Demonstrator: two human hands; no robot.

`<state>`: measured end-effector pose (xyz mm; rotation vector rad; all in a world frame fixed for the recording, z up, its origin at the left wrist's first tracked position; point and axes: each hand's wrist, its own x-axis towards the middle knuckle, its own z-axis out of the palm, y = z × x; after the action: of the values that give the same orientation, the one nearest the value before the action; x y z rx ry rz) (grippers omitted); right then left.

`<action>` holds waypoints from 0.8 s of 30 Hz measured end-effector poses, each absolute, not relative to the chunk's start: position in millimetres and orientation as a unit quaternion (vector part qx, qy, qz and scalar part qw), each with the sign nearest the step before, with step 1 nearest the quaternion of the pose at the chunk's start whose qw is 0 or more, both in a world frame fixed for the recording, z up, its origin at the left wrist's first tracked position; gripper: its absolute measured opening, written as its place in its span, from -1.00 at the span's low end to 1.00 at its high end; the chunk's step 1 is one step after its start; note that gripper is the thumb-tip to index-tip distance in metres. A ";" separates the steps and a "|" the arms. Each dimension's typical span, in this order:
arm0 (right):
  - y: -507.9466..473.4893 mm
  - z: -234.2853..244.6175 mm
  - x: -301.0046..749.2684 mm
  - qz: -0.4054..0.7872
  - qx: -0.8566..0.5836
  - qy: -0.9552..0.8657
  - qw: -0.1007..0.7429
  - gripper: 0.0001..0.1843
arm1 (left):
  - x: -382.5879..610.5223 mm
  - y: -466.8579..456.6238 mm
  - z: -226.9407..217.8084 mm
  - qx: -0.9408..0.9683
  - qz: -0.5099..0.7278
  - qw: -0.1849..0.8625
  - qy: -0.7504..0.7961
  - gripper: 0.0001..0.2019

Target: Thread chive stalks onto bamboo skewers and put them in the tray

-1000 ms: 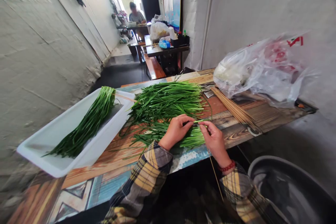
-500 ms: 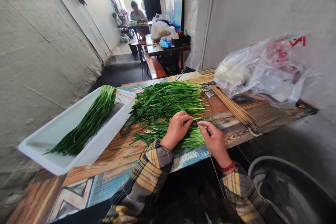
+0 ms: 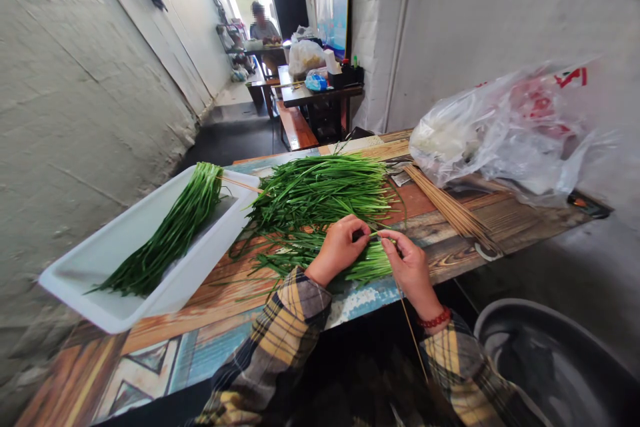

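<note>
My left hand [image 3: 343,247] is closed in a pinch on the pale end of a garlic chive stalk, above a smaller heap of garlic chives [image 3: 373,263]. Close beside it on the right, my right hand [image 3: 411,270] grips a thin bamboo skewer [image 3: 413,333], which slants down past the table edge. The fingertips of both hands nearly meet at the stalk; the skewer's tip is too small to make out. A larger pile of green chives [image 3: 320,190] lies just beyond my hands. More chives [image 3: 173,233], threaded on skewers at their pale ends, rest in a white tray [image 3: 95,257].
A bundle of bamboo skewers [image 3: 443,203] lies on the table at right, before a clear plastic bag [image 3: 505,130]. A dark tub [image 3: 550,360] stands below at right. Farther back are a bench [image 3: 296,123], another table [image 3: 300,95] and a seated person [image 3: 264,28].
My left hand has shifted slightly down and right, bringing its fingertips closer to the right hand. Less of the chive stalk shows between them.
</note>
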<state>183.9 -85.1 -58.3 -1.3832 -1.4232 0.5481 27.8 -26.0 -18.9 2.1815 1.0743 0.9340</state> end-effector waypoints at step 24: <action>-86.6 -53.5 183.3 0.227 -0.564 -0.605 0.515 -0.75 | 30.7 -26.9 -17.4 0.773 0.383 0.330 0.384 -0.91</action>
<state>183.3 -86.6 -53.5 -1.3544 -1.4531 0.5447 30.7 -26.9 -17.4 2.0205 1.0055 1.0012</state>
